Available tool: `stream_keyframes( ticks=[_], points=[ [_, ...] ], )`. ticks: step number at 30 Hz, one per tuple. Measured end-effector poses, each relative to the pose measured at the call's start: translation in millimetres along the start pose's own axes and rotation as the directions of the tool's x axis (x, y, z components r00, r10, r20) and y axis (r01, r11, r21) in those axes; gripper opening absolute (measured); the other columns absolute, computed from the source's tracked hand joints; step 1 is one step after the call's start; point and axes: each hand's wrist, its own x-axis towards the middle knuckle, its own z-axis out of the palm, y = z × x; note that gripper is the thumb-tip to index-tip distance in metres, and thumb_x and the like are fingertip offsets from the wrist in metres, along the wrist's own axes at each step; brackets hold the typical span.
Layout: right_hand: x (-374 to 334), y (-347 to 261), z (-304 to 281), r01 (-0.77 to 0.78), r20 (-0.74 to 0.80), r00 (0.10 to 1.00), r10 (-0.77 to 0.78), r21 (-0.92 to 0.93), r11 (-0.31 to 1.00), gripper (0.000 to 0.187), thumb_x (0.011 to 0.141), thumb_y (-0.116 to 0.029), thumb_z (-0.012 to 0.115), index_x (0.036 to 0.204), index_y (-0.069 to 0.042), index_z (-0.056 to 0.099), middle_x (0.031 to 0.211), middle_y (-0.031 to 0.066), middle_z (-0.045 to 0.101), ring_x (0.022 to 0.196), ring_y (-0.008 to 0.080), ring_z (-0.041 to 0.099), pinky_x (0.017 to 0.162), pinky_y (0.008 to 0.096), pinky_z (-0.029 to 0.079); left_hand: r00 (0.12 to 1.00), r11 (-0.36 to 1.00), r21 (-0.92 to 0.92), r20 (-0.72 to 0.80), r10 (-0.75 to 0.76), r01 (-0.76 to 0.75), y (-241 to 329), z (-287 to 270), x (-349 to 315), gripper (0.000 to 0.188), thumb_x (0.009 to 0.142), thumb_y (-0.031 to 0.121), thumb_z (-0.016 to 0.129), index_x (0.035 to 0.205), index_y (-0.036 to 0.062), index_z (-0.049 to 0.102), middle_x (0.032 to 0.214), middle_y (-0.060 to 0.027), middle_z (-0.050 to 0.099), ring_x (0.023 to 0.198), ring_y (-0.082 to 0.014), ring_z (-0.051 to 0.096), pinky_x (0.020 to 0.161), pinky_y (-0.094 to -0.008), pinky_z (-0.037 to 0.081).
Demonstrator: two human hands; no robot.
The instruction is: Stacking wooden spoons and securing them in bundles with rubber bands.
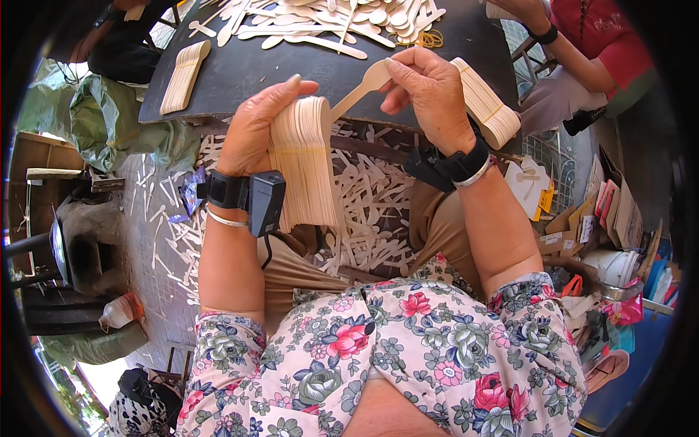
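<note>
My left hand [251, 131] is closed round a thick bundle of pale wooden spoons [302, 175], held on end with a yellow rubber band about its middle. The thumb points up past the bundle's rounded top. To the right, my right hand [433, 91] pinches a single wooden spoon [357, 95] by its wide end. That spoon slants down to the left, and its narrow end reaches the bundle's upper right edge; whether it goes between the others I cannot tell.
On the dark table [226, 80] lie a heap of loose wooden spoons [313, 18], rubber bands [421, 38], a banded bundle [186, 76] at left and another bundle [486, 102] at right. Spoons litter the floor [371, 197]. Two people sit across the table. Cardboard boxes [571, 226] stand at right.
</note>
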Motion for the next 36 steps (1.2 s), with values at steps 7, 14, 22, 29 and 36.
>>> stream_keyframes(
  ticks=[7,14,22,29,36],
  points=[
    [1.5,2.5,-0.6,0.089,-0.015,0.996,-0.089,0.052,0.995,0.015,0.094,-0.014,0.058,0.09,0.001,0.06,0.071,0.007,0.065,0.051,0.01,0.062,0.046,0.0205,0.048,0.995,0.794,0.6,0.082,0.054,-0.093,-28.4,9.7,2.5,0.028,0.09,0.021,0.065,0.101,-0.0046,0.068,0.089,-0.0025,0.067,0.08,-0.0065,0.058,0.073,-0.021,0.046],
    [-2.8,0.6,6.9,0.075,-0.032,0.997,-0.075,0.014,0.997,0.014,0.093,-0.013,0.059,0.089,0.0,0.06,0.067,0.0033,0.063,0.052,0.0068,0.059,0.046,0.0196,0.047,0.986,0.828,0.536,0.12,0.12,-0.166,-46.6,17.3,6.0,0.029,0.089,0.022,0.064,0.092,-0.006,0.069,0.079,-0.002,0.065,0.071,-0.0076,0.055,0.066,-0.0239,0.045],
    [-2.3,14.3,14.9,0.074,-0.06,0.996,-0.066,0.138,0.988,0.023,0.095,-0.023,0.059,0.086,-0.001,0.063,0.069,0.0021,0.062,0.05,0.0054,0.054,0.044,0.0197,0.044,0.974,0.812,0.58,0.214,-0.08,-0.061,-55.7,40.4,4.6,0.026,0.093,0.022,0.062,0.097,-0.0032,0.068,0.09,-0.0032,0.067,0.081,-0.0073,0.058,0.074,-0.0216,0.047],
    [-8.0,3.4,11.7,-0.14,0.057,0.99,0.133,0.149,0.979,0.026,0.097,-0.026,0.057,0.086,-0.004,0.062,0.068,-0.0014,0.057,0.048,0.0039,0.049,0.044,0.0184,0.042,0.996,0.967,0.252,0.089,0.0,-0.022,-35.7,33.5,3.2,0.024,0.093,0.023,0.063,0.091,-0.0001,0.068,0.079,-0.0029,0.067,0.066,-0.0076,0.061,0.058,-0.0211,0.048],
    [-14.0,17.9,22.5,0.154,0.124,0.984,-0.125,-0.262,0.953,0.013,0.089,-0.012,0.06,0.09,0.0,0.066,0.075,0.0113,0.067,0.064,0.0172,0.063,0.062,0.029,0.051,0.995,0.968,0.236,0.072,0.073,-0.088,-45.3,37.1,4.2,0.029,0.093,0.028,0.063,0.092,-0.0007,0.067,0.08,-0.0017,0.065,0.068,-0.0058,0.058,0.061,-0.0204,0.047]
  ],
)
